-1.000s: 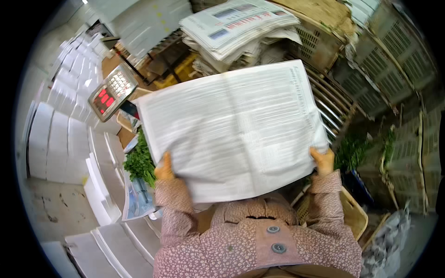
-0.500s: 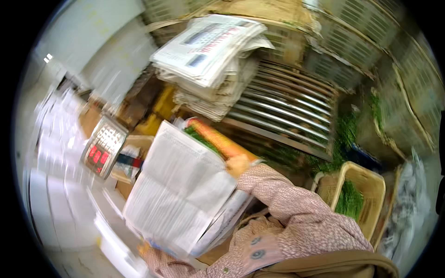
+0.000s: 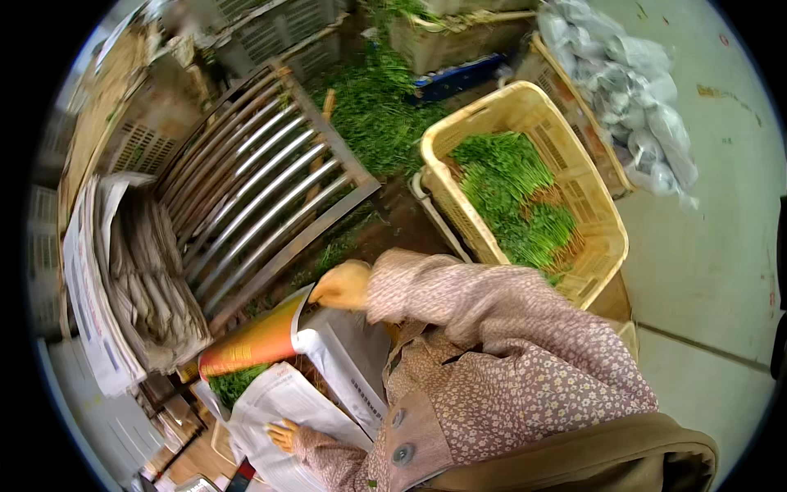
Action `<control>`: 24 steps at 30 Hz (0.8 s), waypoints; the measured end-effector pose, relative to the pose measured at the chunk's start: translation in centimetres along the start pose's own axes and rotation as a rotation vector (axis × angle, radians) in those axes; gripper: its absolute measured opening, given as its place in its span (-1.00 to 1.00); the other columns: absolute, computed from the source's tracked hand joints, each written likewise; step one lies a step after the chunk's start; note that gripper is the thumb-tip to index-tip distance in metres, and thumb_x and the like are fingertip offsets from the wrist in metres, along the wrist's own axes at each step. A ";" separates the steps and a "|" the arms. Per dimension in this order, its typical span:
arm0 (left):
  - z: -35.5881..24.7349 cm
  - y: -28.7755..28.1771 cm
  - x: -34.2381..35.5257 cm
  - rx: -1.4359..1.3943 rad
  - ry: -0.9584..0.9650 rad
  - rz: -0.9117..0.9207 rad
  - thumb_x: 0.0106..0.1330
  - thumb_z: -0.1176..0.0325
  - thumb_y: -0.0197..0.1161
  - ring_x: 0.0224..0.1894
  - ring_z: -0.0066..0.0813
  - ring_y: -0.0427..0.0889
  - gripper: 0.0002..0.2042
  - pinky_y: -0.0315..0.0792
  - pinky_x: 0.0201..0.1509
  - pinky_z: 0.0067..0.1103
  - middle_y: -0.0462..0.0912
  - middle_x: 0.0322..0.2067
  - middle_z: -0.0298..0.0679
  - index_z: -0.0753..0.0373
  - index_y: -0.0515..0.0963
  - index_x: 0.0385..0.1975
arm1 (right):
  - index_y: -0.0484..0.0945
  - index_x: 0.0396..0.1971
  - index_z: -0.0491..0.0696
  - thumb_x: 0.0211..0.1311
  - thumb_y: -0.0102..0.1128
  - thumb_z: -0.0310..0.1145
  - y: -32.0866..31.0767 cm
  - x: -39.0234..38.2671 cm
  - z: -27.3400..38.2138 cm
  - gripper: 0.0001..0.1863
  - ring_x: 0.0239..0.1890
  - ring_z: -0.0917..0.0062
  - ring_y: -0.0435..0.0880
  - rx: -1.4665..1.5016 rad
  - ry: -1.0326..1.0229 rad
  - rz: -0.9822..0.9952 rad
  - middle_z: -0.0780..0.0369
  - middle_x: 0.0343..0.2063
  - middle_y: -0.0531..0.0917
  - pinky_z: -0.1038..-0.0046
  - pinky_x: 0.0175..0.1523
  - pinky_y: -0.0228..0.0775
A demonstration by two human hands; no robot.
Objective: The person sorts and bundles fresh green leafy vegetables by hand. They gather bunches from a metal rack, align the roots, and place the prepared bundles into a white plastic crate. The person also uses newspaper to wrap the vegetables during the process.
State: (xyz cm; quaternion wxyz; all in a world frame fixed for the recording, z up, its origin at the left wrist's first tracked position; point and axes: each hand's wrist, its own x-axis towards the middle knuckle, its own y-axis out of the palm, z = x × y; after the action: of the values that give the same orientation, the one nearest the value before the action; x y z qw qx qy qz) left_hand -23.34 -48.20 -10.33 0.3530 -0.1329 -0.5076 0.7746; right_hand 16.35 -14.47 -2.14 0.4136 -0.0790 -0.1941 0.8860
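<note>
Newspaper sheets lie folded around a bunch of leafy greens, just in front of me. My left hand rests on the white sheet, its fingers lying fairly flat. My right hand is at the far edge of the orange-and-yellow printed sheet, with its fingers pinched at the raised paper corner. Thin reddish roots show in a gap between the sheets. Part of the bundle is hidden by the paper and by my sleeve.
A cream plastic basket holding rooted greens stands at the right. A metal slatted rack is at the left, beside a folded newspaper stack. Loose greens lie behind. Filled clear bags sit at the far right.
My view has swung right, bringing the basket nearer the middle. The left hand has come onto the newspaper from its lower edge. The right hand remains at the orange sheet, now at its corner.
</note>
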 end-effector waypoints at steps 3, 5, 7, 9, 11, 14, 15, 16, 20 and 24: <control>0.4 -8.8 1.7 -0.120 0.173 0.311 0.33 0.20 0.02 0.23 -0.07 0.28 -0.52 0.27 0.22 -0.36 0.29 0.20 0.02 0.26 0.26 0.22 | 0.64 -0.19 0.02 0.22 0.10 -0.33 -11.7 -11.0 -6.8 -0.79 -0.10 0.43 0.60 0.273 0.317 -0.458 0.23 -0.19 0.66 0.43 0.05 0.42; -3.2 -19.1 2.3 -0.133 0.344 0.161 0.30 0.21 0.09 0.24 -0.07 0.27 -0.52 0.22 0.27 -0.36 0.31 0.19 0.01 0.29 0.31 0.18 | 0.59 -0.13 -0.06 0.27 0.05 -0.41 -20.3 -18.2 -7.9 -0.77 -0.04 0.45 0.56 0.492 0.878 -0.819 0.17 -0.07 0.60 0.47 0.15 0.36; -10.0 -24.6 4.4 -0.331 0.398 -0.127 0.33 0.26 0.06 0.22 -0.08 0.29 -0.57 0.22 0.27 -0.38 0.34 0.17 0.00 0.33 0.35 0.14 | 0.49 0.04 -0.02 0.33 -0.07 -0.25 -24.0 -27.2 -16.0 -0.65 0.03 0.33 0.52 0.077 1.098 -0.905 0.14 0.00 0.56 0.32 0.16 0.34; -20.1 -27.5 8.8 -1.039 0.364 -0.030 0.40 0.34 -0.05 0.18 -0.11 0.36 -0.66 0.24 0.27 -0.44 0.39 0.13 -0.02 0.35 0.40 0.10 | 0.46 0.08 0.00 0.32 -0.10 -0.17 -25.7 -32.9 -22.7 -0.59 0.07 0.31 0.50 0.012 1.336 -0.773 0.16 0.06 0.51 0.30 0.17 0.33; -30.7 -32.3 9.1 -0.869 0.760 -0.170 0.42 0.41 -0.08 0.12 -0.14 0.43 -0.69 0.28 0.23 -0.42 0.45 0.07 -0.03 0.34 0.42 0.08 | 0.45 0.08 0.02 0.31 -0.09 -0.18 -28.6 -31.1 -26.1 -0.60 0.08 0.30 0.48 -0.214 1.270 -0.677 0.17 0.08 0.48 0.30 0.17 0.33; -44.8 -33.2 10.2 -0.903 1.068 -0.284 0.38 0.33 0.00 0.16 -0.04 0.37 -0.62 0.27 0.25 -0.31 0.36 0.15 0.01 0.23 0.34 0.18 | 0.48 0.01 0.03 0.22 0.05 -0.30 -33.5 -27.0 -32.7 -0.66 -0.01 0.36 0.53 -0.647 1.032 -0.619 0.21 0.05 0.49 0.31 0.07 0.40; -49.3 -35.0 9.0 -0.820 1.086 -0.228 0.38 0.30 0.00 0.17 -0.02 0.36 -0.60 0.26 0.25 -0.28 0.36 0.15 0.02 0.23 0.31 0.20 | 0.46 0.03 0.05 0.16 0.12 -0.35 -35.3 -25.9 -34.0 -0.61 -0.07 0.36 0.56 -0.810 0.953 -0.606 0.24 0.03 0.51 0.32 0.01 0.44; -52.0 -34.0 7.8 -0.813 1.027 -0.209 0.38 0.29 0.00 0.17 -0.01 0.36 -0.60 0.26 0.25 -0.26 0.36 0.15 0.02 0.23 0.32 0.19 | 0.40 0.08 0.07 0.13 0.10 -0.42 -36.7 -24.5 -36.5 -0.55 0.00 0.39 0.52 -0.921 0.944 -0.511 0.27 0.10 0.44 0.34 0.02 0.42; -56.7 -31.7 8.4 -0.735 0.981 -0.286 0.34 0.19 0.04 0.16 0.03 0.34 -0.57 0.25 0.23 -0.22 0.34 0.17 0.02 0.20 0.36 0.17 | 0.30 0.16 0.12 0.15 0.12 -0.37 -39.1 -22.9 -45.4 -0.48 0.05 0.42 0.39 -1.194 1.130 -0.082 0.32 0.11 0.37 0.31 0.02 0.32; -56.6 -32.5 8.3 -0.748 0.999 -0.216 0.37 0.22 0.03 0.20 -0.04 0.29 -0.58 0.20 0.27 -0.27 0.26 0.22 -0.04 0.16 0.32 0.21 | 0.56 -0.17 0.15 0.14 0.09 -0.35 -38.7 -22.6 -49.3 -0.76 -0.05 0.48 0.42 -1.298 1.126 0.186 0.39 -0.17 0.52 0.37 -0.10 0.32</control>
State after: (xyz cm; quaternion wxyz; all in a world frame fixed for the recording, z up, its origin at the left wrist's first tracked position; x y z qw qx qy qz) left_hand 16.03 4.34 -5.94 0.5531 -0.5409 -0.5287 0.3493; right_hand 72.94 4.61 -31.72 0.2472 -0.7424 -0.4206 0.4591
